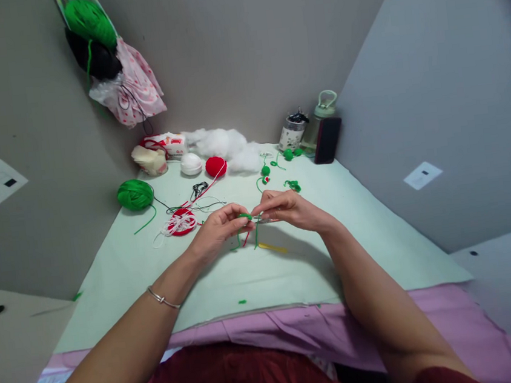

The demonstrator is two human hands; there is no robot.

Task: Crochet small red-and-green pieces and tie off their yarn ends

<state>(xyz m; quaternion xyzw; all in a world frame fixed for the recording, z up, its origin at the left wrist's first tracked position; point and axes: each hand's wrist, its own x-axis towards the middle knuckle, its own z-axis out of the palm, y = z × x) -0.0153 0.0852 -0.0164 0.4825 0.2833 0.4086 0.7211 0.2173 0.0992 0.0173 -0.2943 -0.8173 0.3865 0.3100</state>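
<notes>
Both of my hands meet over the middle of the pale green table cover (362, 253). My left hand (217, 227) pinches a small green crochet piece (245, 217) with green yarn tails hanging from it. My right hand (288, 207) is closed in a pinch on a thin metal hook or needle (264, 220) at that same piece. A yellow strip (272, 248) lies on the cover just under my hands. A red and white crochet round (180, 224) sits left of my left hand.
A green yarn ball (134, 194) lies at the left edge. White stuffing (225, 144), a red ball (215, 166) and a white ball (191, 164) are at the back. A cup (292, 131), bottle (321, 117) and dark phone (327, 140) stand back right. Bags (128, 89) hang on the wall.
</notes>
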